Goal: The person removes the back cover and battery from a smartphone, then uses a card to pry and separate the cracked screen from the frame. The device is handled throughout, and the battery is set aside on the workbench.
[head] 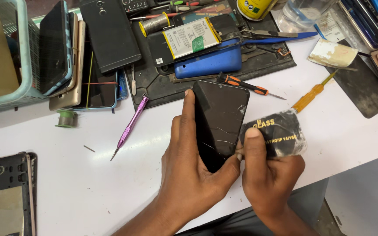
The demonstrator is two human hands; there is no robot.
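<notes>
My left hand (188,166) grips a black phone (219,120) with a cracked screen, holding it tilted above the white table (88,183). My right hand (267,175) pinches a worn black plastic card (281,133) with yellow print, its edge pressed against the phone's right side near my left thumb. Both hands are close to the table's front edge.
A purple screwdriver (130,126), an orange-black screwdriver (246,86) and a yellow one (313,92) lie around. A black mat (154,87) holds a blue phone (208,63), a battery (191,38) and tweezers. Stacked phones (73,61) and a basket (5,57) sit left; an opened phone (7,192) bottom left.
</notes>
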